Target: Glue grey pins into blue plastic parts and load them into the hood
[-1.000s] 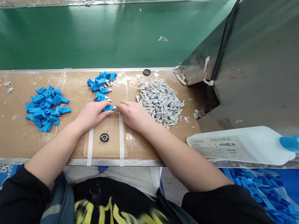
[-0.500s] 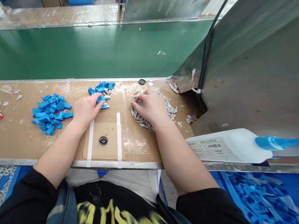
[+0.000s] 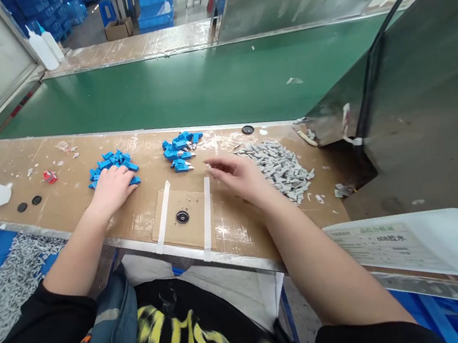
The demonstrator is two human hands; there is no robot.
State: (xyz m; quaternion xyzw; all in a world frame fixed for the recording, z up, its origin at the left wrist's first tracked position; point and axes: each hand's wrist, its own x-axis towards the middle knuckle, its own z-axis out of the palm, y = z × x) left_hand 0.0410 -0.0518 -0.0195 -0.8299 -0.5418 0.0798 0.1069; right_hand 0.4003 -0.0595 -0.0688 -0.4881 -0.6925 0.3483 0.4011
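Note:
My left hand (image 3: 111,189) rests on the left pile of small blue plastic pieces (image 3: 118,157). Its thumb is apart from its fingers, and some fingertips are hidden among the pieces. My right hand (image 3: 241,178) is over the table between two piles, thumb and fingers pinched on a small grey plastic piece that barely shows at the tips. Right of it spreads a pile of small grey plastic pieces (image 3: 282,169). In front of the hands lies a smaller group of blue pieces with pale tips (image 3: 180,151).
A cardboard mat (image 3: 194,227) with white tape strips bears a round black disc (image 3: 182,217). A green conveyor belt (image 3: 167,92) runs behind the table. White bottles (image 3: 418,244) lie at both sides. A metal panel (image 3: 429,109) stands right. A bin of grey pieces (image 3: 22,280) is below left.
My left hand has moved from the smaller blue group to the left pile. My right hand has left the grey pile and come leftward, pinching. The view has shifted left.

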